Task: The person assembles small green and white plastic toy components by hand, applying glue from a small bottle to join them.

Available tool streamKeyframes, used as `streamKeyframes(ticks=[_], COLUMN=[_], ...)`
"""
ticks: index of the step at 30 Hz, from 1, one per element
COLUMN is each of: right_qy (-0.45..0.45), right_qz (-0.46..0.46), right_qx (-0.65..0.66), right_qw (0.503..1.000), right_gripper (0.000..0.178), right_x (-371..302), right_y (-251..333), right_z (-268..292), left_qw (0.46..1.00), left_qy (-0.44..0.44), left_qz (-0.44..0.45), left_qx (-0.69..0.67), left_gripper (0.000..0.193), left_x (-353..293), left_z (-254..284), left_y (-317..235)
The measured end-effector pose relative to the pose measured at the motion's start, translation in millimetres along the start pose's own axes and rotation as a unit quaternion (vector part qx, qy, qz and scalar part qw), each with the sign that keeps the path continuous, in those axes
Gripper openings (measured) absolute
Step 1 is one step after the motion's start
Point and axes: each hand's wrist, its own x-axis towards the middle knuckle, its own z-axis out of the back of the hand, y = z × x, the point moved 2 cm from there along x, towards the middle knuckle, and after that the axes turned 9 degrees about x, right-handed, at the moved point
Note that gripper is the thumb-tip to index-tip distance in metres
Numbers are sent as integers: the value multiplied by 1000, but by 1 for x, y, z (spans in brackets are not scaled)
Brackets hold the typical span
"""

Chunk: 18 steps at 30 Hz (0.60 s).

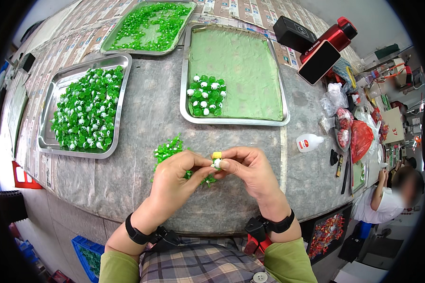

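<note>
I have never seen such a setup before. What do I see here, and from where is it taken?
No machine works here: these are a person's two bare hands. The single picture comes from a wide fisheye camera on that person's head, looking down, so straight edges bend.

The left hand and right hand together pinch a small white-and-green piece. On the table, a small green pile lies by the left hand. Beyond, the left tray and far tray hold many green and white pieces; the middle tray has some in its near-left corner. Rightward are a phone and a white bottle.
</note>
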Motion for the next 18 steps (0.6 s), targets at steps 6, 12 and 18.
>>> streamKeyframes(ticks=[6, 12, 18], right_qy=[24, 57, 43], right_qz=[-19, -55, -51], right_qx=[82, 154, 143], right_qw=[996, 985, 988], right_gripper=[18, 18, 26], right_x=[-3, 0, -2], right_y=[3, -6, -8], right_z=[-2, -2, -3], left_qw=[994, 989, 987], left_qy=[-51, -76, -87], left_qz=[-97, -129, -132], left_qx=[-14, -13, -17], left_gripper=[14, 18, 19], left_x=[2, -1, -3], left_z=[4, 6, 7], left_y=[-11, -9, -9])
